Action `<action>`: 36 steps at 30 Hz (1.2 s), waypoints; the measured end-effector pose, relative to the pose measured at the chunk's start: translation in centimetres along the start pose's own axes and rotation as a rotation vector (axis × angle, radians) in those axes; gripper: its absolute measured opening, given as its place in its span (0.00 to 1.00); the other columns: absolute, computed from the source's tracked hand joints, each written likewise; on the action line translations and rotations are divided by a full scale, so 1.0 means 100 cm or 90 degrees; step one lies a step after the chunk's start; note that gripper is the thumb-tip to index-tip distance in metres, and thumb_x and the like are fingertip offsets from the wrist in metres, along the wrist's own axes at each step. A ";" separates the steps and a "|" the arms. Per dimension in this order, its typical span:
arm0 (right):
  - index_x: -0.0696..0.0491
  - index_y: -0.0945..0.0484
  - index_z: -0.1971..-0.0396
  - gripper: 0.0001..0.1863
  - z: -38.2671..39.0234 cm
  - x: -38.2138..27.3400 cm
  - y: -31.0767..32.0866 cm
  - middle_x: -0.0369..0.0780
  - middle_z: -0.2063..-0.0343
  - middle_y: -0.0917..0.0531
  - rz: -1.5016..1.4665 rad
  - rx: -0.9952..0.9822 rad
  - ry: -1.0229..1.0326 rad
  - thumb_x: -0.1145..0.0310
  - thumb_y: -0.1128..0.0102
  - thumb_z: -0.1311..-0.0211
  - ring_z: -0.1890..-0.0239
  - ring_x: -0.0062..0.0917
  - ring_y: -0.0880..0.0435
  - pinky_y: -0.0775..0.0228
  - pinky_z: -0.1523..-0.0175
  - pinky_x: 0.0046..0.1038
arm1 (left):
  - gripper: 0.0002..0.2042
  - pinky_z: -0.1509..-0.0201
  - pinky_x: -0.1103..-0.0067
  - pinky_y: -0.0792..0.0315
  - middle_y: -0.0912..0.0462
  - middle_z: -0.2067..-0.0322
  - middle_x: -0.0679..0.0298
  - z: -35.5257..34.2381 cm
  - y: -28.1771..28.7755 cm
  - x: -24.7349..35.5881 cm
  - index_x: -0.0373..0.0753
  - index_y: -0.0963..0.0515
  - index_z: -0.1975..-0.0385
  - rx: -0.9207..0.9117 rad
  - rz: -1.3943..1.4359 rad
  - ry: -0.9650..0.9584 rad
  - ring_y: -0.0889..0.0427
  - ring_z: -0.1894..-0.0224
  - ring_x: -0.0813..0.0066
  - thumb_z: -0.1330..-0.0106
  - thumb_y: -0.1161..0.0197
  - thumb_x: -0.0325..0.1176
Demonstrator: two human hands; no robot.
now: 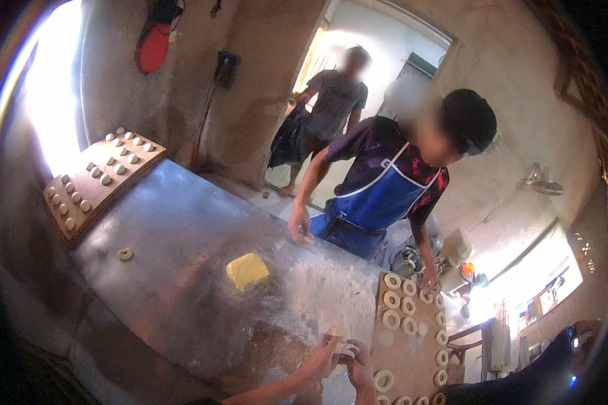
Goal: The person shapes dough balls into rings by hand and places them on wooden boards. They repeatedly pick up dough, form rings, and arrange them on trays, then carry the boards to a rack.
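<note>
Above the floury near edge of the table, my left hand (pixel 321 356) and my right hand (pixel 361 368) are close together, fingers curled round a pale piece of dough (pixel 344 348). Fingers partly cover it, so its full shape is hidden. Just right of my hands lies a wooden board (pixel 398 351) bearing several dough rings (pixel 384 380). A yellow block or slab (pixel 247 271), whose kind I cannot make out, rests farther off on the tabletop.
Across the metal-topped table (pixel 182 223), a co-worker in a blue apron (pixel 388 196) reaches one hand (pixel 431 278) to the ring board. Another board (pixel 101 196) with dough balls sits far left, near a lone dough ring (pixel 124 254). Another person (pixel 338 98) stands in the doorway.
</note>
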State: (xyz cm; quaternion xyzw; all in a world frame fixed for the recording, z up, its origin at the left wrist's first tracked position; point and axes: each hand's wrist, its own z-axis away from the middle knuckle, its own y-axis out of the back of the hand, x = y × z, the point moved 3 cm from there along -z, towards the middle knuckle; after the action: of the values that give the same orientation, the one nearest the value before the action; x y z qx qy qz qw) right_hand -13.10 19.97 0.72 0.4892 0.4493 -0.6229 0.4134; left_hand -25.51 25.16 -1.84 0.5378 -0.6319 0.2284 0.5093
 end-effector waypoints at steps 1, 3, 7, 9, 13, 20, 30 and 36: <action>0.58 0.35 0.45 0.30 0.003 0.003 0.008 0.43 0.54 0.23 -0.075 -0.061 0.006 0.71 0.38 0.49 0.52 0.31 0.22 0.29 0.46 0.30 | 0.25 0.52 0.64 0.27 0.26 0.60 0.53 -0.001 -0.001 0.004 0.40 0.37 0.44 0.046 -0.025 -0.032 0.22 0.56 0.51 0.43 0.42 0.23; 0.60 0.33 0.49 0.20 0.006 0.014 0.022 0.49 0.52 0.25 -0.215 -0.088 0.019 0.74 0.48 0.42 0.53 0.37 0.21 0.23 0.54 0.37 | 0.26 0.52 0.65 0.28 0.27 0.62 0.55 -0.003 -0.001 0.013 0.41 0.39 0.43 0.020 0.052 -0.009 0.22 0.56 0.55 0.43 0.43 0.21; 0.57 0.35 0.47 0.25 0.010 0.011 0.041 0.47 0.61 0.21 0.103 0.053 0.123 0.54 0.50 0.34 0.59 0.30 0.19 0.26 0.53 0.30 | 0.19 0.57 0.70 0.26 0.24 0.64 0.54 0.002 -0.007 0.023 0.39 0.35 0.47 -0.066 0.487 0.160 0.20 0.59 0.57 0.40 0.49 0.19; 0.55 0.35 0.46 0.29 0.002 0.010 0.046 0.45 0.66 0.20 0.153 0.119 0.112 0.45 0.53 0.33 0.63 0.27 0.18 0.25 0.58 0.28 | 0.14 0.61 0.71 0.25 0.22 0.66 0.52 0.001 -0.017 0.018 0.37 0.32 0.51 -0.047 0.539 0.171 0.19 0.62 0.55 0.37 0.52 0.21; 0.51 0.36 0.43 0.28 0.019 -0.035 0.011 0.36 0.73 0.22 -0.084 0.100 0.096 0.44 0.55 0.33 0.75 0.20 0.23 0.31 0.69 0.21 | 0.11 0.66 0.64 0.26 0.21 0.71 0.45 -0.006 -0.017 0.027 0.37 0.32 0.53 -0.083 0.168 0.156 0.18 0.67 0.49 0.30 0.55 0.34; 0.49 0.38 0.40 0.27 0.020 -0.034 0.023 0.33 0.71 0.23 -0.129 0.066 0.018 0.57 0.44 0.36 0.72 0.18 0.24 0.33 0.70 0.21 | 0.13 0.68 0.54 0.29 0.20 0.75 0.45 -0.007 -0.040 0.033 0.39 0.33 0.54 -0.111 0.039 0.114 0.21 0.70 0.38 0.28 0.56 0.41; 0.49 0.39 0.39 0.29 0.050 -0.034 0.099 0.34 0.74 0.24 -0.165 0.120 0.105 0.63 0.43 0.41 0.73 0.19 0.25 0.34 0.72 0.20 | 0.08 0.71 0.68 0.27 0.23 0.76 0.53 -0.012 -0.094 0.077 0.40 0.34 0.56 -0.090 0.014 -0.012 0.19 0.75 0.55 0.27 0.56 0.35; 0.46 0.39 0.39 0.25 0.080 -0.046 0.167 0.33 0.78 0.25 -0.358 0.253 0.004 0.58 0.51 0.34 0.75 0.21 0.24 0.30 0.70 0.20 | 0.09 0.69 0.62 0.27 0.21 0.74 0.48 -0.020 -0.164 0.100 0.38 0.35 0.52 -0.237 -0.026 0.083 0.19 0.70 0.45 0.29 0.55 0.32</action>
State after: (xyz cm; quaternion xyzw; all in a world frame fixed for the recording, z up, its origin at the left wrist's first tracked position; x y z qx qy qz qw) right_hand 1.78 8.39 3.62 0.4189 0.4376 -0.7864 0.1204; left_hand -8.82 17.18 3.53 0.4313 -0.6178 0.1316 0.6442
